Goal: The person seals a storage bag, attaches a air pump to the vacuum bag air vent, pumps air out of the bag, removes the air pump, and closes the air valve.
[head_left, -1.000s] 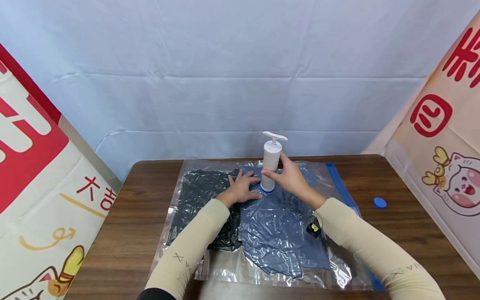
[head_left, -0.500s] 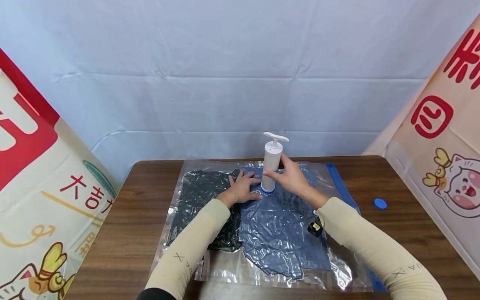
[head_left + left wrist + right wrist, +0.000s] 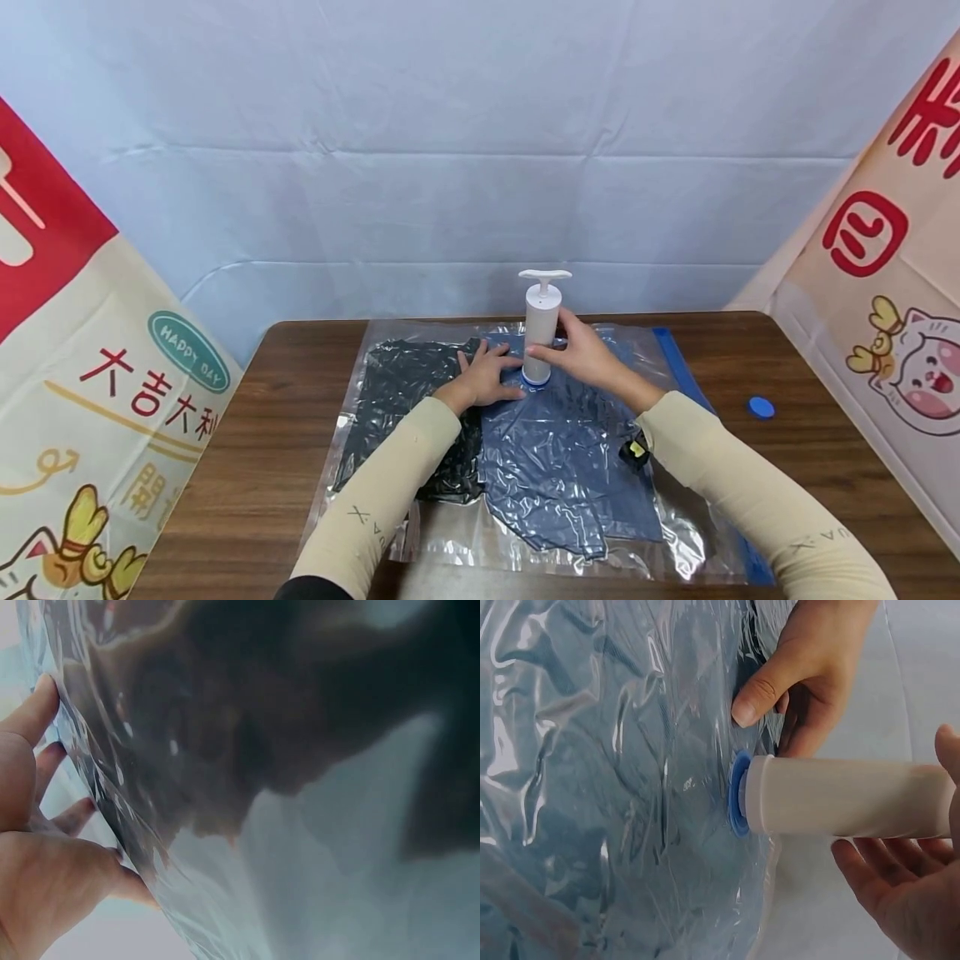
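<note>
A white hand pump (image 3: 542, 329) stands upright on the blue valve (image 3: 739, 793) of a clear plastic vacuum bag (image 3: 450, 529). My right hand (image 3: 588, 354) holds the pump's barrel from the right, thumb in front and fingers behind. The pump's T-shaped handle (image 3: 545, 275) sticks up above it, untouched. My left hand (image 3: 483, 377) lies spread on the bag just left of the valve; in the left wrist view its fingertips (image 3: 46, 694) press on the film. Inside the bag lie a black garment (image 3: 408, 375) and a blue garment (image 3: 555, 467), flattened under the wrinkled plastic.
A round blue cap (image 3: 761, 407) lies on the wooden table (image 3: 225, 433) right of the bag. The bag's blue zip edge (image 3: 682, 367) runs along its right side. Behind the table hangs a pale cloth (image 3: 465, 167), with printed banners (image 3: 150, 375) at both sides.
The pump's top has shifted slightly left and its handle has turned a little, now lying nearly level. My right wrist has moved slightly rightward. My left hand stays put.
</note>
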The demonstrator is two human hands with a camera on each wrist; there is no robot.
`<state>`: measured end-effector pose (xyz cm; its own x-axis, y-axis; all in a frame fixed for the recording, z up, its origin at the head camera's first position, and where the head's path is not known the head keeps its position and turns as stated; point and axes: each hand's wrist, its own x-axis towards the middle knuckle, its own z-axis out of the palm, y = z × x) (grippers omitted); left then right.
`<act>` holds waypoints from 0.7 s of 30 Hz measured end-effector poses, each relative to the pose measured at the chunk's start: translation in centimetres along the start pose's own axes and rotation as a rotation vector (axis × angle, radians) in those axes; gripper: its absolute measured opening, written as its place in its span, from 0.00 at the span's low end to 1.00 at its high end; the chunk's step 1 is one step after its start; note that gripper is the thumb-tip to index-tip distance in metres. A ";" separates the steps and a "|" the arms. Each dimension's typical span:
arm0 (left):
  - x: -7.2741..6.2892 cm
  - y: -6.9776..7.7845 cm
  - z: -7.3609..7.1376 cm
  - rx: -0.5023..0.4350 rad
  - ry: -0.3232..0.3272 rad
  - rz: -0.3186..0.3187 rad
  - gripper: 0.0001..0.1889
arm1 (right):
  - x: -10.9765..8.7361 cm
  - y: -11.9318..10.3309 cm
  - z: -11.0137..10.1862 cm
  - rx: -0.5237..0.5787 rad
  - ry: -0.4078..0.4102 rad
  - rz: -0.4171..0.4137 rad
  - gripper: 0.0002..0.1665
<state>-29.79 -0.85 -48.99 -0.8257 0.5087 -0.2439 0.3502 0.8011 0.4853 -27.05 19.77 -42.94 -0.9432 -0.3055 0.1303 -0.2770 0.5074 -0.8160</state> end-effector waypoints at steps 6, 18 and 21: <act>-0.1 0.0 -0.2 0.031 0.003 0.005 0.33 | -0.1 -0.1 0.2 0.011 0.054 -0.009 0.43; -0.2 0.1 -0.2 0.021 0.002 0.010 0.34 | -0.3 -0.4 0.1 -0.007 0.043 -0.026 0.37; -0.2 0.2 -0.2 0.029 -0.001 -0.002 0.34 | -0.4 -0.6 0.1 -0.021 0.044 -0.031 0.36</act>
<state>-29.67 -0.86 -48.70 -0.8261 0.5071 -0.2457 0.3609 0.8111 0.4603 -26.50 19.53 -42.58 -0.9411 -0.2858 0.1808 -0.3099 0.5147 -0.7994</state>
